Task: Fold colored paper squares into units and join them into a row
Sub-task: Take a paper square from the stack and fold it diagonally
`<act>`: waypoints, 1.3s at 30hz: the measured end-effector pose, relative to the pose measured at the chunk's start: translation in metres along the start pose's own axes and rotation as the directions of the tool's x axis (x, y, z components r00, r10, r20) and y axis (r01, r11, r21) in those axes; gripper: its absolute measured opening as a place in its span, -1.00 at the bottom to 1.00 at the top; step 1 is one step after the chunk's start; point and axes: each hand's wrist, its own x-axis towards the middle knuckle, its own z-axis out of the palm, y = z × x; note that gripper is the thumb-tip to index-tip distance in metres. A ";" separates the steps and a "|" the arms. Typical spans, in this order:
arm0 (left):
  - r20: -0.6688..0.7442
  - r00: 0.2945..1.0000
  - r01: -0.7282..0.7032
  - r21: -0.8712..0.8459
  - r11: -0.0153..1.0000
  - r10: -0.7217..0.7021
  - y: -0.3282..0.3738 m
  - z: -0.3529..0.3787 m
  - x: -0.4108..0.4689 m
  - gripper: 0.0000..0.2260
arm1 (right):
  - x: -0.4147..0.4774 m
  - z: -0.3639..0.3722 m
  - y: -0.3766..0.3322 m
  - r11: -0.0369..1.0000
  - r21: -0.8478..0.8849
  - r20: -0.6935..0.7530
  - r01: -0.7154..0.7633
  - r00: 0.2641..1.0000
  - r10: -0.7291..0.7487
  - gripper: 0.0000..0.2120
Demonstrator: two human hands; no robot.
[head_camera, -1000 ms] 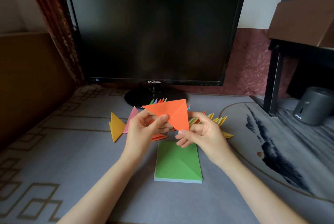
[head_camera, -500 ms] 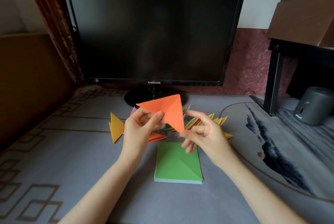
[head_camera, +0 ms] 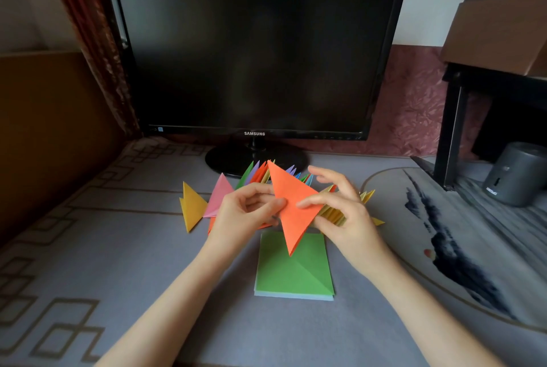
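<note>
Fingertips (head_camera: 278, 204) of my left hand (head_camera: 245, 215) are pinching the left edge of the orange paper triangle (head_camera: 291, 207). My right hand (head_camera: 349, 218) is gripping its right corner, thumb on the front, upper fingers hovering loose. Both wrists are angling inward. I am holding the triangle above the table (head_camera: 148, 248), long axis near upright, sharp tip pointing down at the green square stack (head_camera: 284, 275). Its smooth matte face is hiding part of the spiky multicolored row (head_camera: 256, 173).

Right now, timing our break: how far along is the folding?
Done: a joined row of colored units, plus a yellow unit and pink unit beside it. In hand: left hand and right hand pinch an orange triangle. Left: the green-topped stack.
</note>
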 end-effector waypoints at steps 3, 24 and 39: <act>0.036 0.999 0.020 -0.023 1.000 -0.019 0.002 0.001 -0.001 -0.89 | 0.000 -0.002 0.001 1.000 0.020 0.003 -0.024 1.000 0.024 -0.82; 0.040 0.999 0.009 -0.085 0.996 -0.006 0.012 0.008 -0.010 -0.86 | -0.001 0.005 -0.006 0.867 0.400 0.055 -0.299 0.951 0.303 -0.92; -0.001 0.999 0.041 -0.111 0.993 -0.041 0.006 0.005 -0.007 -0.88 | 0.003 0.010 -0.010 0.777 0.512 0.086 -0.366 0.922 0.378 -0.95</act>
